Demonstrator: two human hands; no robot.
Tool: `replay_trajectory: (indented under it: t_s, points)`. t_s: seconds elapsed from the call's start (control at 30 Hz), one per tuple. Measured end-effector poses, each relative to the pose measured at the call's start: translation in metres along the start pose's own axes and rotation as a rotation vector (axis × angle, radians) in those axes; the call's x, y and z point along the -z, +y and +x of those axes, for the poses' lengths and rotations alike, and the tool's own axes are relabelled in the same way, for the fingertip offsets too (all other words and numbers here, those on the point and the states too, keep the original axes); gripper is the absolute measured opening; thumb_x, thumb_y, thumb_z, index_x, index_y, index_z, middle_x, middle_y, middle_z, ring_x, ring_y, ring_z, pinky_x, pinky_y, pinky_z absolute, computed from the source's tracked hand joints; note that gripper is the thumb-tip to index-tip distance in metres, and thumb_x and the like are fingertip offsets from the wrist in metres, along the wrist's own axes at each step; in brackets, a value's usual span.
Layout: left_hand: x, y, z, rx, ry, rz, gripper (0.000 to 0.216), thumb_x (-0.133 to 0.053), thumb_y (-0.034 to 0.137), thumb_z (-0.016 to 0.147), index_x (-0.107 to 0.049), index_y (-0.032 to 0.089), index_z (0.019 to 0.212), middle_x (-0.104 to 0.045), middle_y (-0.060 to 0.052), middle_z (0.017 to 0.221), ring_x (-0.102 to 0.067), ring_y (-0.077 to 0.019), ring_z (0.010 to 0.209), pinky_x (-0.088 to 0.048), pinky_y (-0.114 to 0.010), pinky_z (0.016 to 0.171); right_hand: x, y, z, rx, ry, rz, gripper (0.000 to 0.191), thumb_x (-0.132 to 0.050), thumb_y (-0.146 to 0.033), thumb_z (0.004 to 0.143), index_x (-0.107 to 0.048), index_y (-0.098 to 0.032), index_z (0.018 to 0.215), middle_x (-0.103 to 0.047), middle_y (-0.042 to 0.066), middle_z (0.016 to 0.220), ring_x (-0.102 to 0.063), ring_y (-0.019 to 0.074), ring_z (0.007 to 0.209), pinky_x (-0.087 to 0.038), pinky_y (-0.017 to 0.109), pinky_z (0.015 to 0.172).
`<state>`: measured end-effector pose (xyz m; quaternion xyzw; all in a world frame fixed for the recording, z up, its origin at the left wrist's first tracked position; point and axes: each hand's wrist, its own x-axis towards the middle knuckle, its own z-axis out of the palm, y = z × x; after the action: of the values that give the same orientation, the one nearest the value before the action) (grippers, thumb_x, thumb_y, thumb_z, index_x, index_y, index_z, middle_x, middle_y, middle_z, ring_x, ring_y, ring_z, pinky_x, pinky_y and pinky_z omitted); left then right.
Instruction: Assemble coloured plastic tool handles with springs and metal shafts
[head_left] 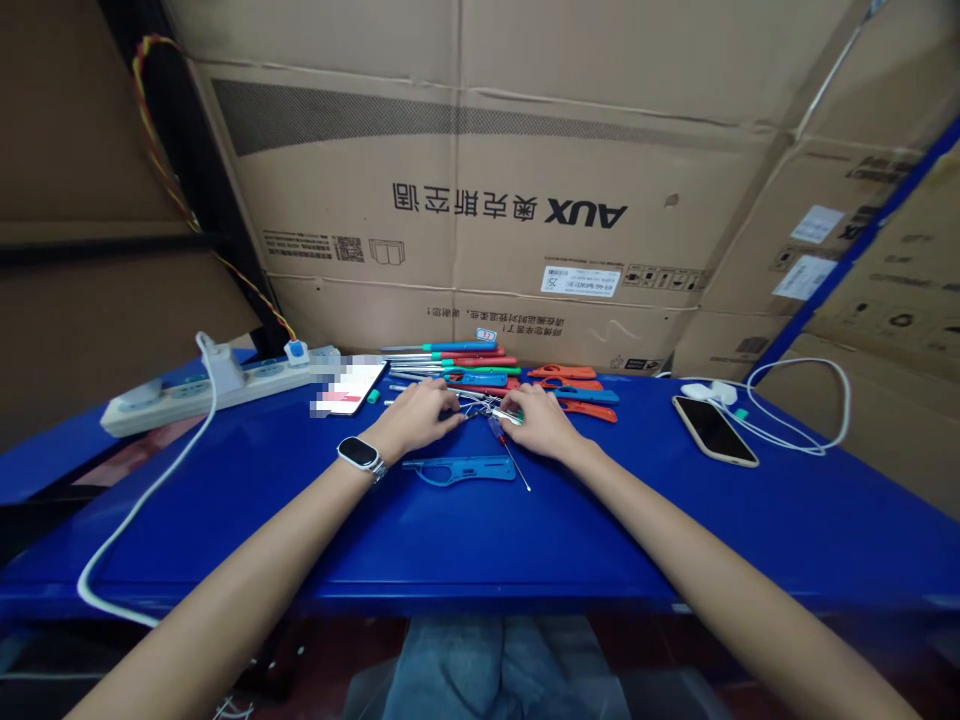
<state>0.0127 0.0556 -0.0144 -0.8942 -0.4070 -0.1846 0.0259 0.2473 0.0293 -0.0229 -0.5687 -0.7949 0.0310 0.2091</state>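
Gripping metal parts [480,405], both hands

The small metal parts [480,405] between the hands were too small to identify, and whether either hand gripped them could not be told. The left hand [416,418] and right hand [541,422] covered part of the tool pile [480,365]. A phone [349,388] near the power strip [225,385] was partly blurred. Both arms were cut off at the bottom edge. The counter [525,540] ran out of view at both sides.
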Motion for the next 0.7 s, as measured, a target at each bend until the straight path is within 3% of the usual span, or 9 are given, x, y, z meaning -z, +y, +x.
replay_trajectory:
  t_s: [0.23, 0.43, 0.57, 0.7]
  points:
    - [0.01, -0.006, 0.001, -0.014, 0.084, 0.072, 0.022, -0.045, 0.022, 0.094, -0.066, 0.018, 0.097, -0.06, -0.012, 0.103, -0.056, -0.0282, 0.1, -0.048, -0.041, 0.085, 0.001, 0.004, 0.005, 0.062, 0.03, -0.038, 0.008, -0.063, -0.026, 0.087, -0.066, -0.019, 0.087, -0.069, 0.009, 0.099, -0.056, 0.027, 0.099, -0.037, 0.042, 0.088]
    - [0.008, -0.017, 0.009, 0.031, 0.042, 0.085, 0.022, -0.052, 0.019, 0.09, -0.066, 0.019, 0.107, -0.061, -0.013, 0.115, -0.054, -0.031, 0.111, -0.045, -0.044, 0.092, 0.0, 0.006, 0.006, 0.091, 0.124, 0.237, 0.01, -0.056, -0.028, 0.093, -0.061, -0.02, 0.095, -0.071, 0.004, 0.092, -0.063, 0.0201, 0.088, -0.041, 0.035, 0.084]
    - [0.001, -0.02, 0.021, 0.033, -0.058, 0.057, 0.018, -0.064, 0.024, 0.084, -0.07, 0.021, 0.1, -0.064, -0.011, 0.108, -0.055, -0.0328, 0.11, -0.043, -0.045, 0.093, -0.005, 0.003, 0.008, 0.125, 0.167, 0.398, 0.011, -0.053, -0.029, 0.093, -0.058, -0.02, 0.097, -0.069, 0.004, 0.091, -0.064, 0.0187, 0.085, -0.045, 0.032, 0.079]
    - [-0.002, -0.019, 0.03, 0.012, -0.048, 0.05, 0.009, -0.065, 0.025, 0.084, -0.071, 0.02, 0.089, -0.066, -0.01, 0.101, -0.058, -0.0315, 0.105, -0.043, -0.043, 0.092, -0.006, -0.001, 0.006, 0.127, 0.17, 0.484, 0.013, -0.049, -0.032, 0.094, -0.055, -0.021, 0.096, -0.066, 0.003, 0.089, -0.062, 0.0182, 0.082, -0.046, 0.03, 0.075]
